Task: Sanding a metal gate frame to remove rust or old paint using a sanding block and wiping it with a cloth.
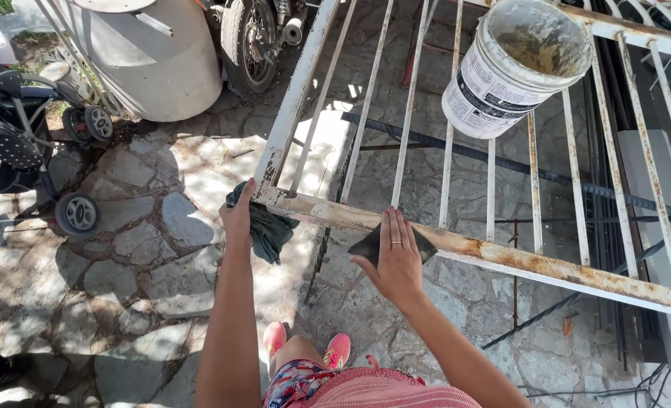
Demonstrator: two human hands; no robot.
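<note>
A rusty white metal grate (501,257) lies flat at waist height before me, its paint flaking along the near rail. My right hand (397,257) presses a dark sheet of sandpaper (373,240) flat against that near rail, fingers spread over it. My left hand (237,215) grips the grate's near left corner and holds a dark green rag (269,230) that hangs down beside it.
A white plastic bucket (516,64) with dried residue stands on the bars at the far side. A motorcycle wheel (248,41), a grey drum (154,57) and a black stroller (18,151) stand at the left on the stone paving. Cables (652,385) lie lower right.
</note>
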